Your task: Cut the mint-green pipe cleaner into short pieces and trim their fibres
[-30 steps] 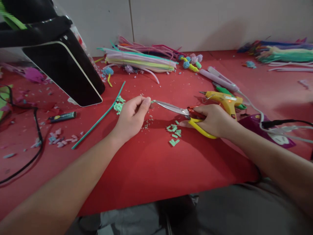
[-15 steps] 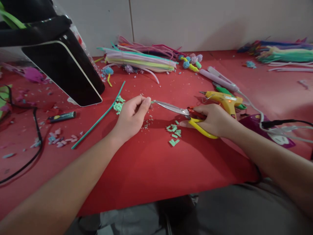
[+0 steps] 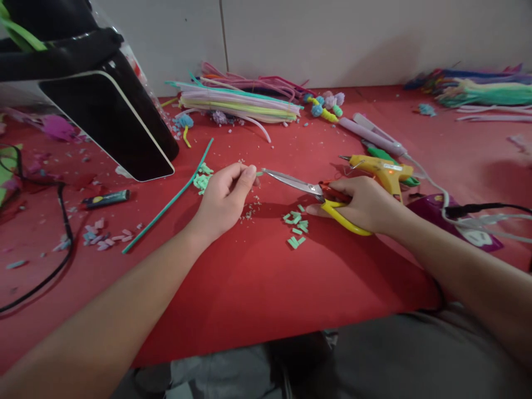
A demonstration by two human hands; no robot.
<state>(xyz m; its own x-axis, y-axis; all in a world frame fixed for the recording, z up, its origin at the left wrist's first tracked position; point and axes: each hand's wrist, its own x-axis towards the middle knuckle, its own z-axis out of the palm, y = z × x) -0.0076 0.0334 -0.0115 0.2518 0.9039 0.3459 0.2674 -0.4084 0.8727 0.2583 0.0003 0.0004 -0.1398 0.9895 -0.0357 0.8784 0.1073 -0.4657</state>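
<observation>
My left hand (image 3: 224, 198) is closed in a pinch on a short green pipe-cleaner piece (image 3: 259, 173) that barely shows past my thumb. My right hand (image 3: 366, 204) grips yellow-handled scissors (image 3: 310, 191), their blade tips touching that piece. Small green cut bits (image 3: 296, 223) lie on the red table (image 3: 257, 288) below the blades. More green bits (image 3: 202, 178) and a long teal pipe cleaner (image 3: 168, 204) lie just left of my left hand.
A yellow glue gun (image 3: 380, 168), a lilac tool (image 3: 372, 134) and a purple power strip (image 3: 457, 224) with cables sit to the right. Pipe-cleaner bundles (image 3: 239, 102) lie at the back. A black tablet stand (image 3: 108, 124) is at the left, with a lighter (image 3: 106, 198) and black cable (image 3: 62, 221).
</observation>
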